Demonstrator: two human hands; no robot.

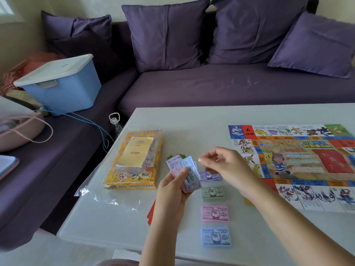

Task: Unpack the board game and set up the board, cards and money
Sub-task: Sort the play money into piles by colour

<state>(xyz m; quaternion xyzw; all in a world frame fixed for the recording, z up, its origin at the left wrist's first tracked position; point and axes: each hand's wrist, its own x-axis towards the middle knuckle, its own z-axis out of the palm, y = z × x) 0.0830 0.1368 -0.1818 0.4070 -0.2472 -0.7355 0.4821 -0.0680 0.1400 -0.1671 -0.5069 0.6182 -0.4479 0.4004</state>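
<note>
Tabletop point(178, 121), white and glossy, stretching open between game box point(132, 175) at left and game board point(299, 160) running out of view at right. Left hand point(172, 191) gripping a fan of play notes point(182, 166) by a column of piles: purple pile point(209, 176), green pile point(213, 193), pink pile point(214, 213), blue pile point(215, 237). Right hand point(226, 164) hovering beside the fan, fingers curling; whether it is pinching anything, cannot tell. Purple sofa point(211, 87) sitting behind.

Purple sofa point(211, 89), yellow game box point(134, 169), blue bin point(63, 89), white table point(182, 127), multicoloured board point(297, 166)

The surface point(192, 120) lies open along its far edge; the box point(134, 175), money stacks point(214, 213) and board point(297, 160) block nearer paths.
</note>
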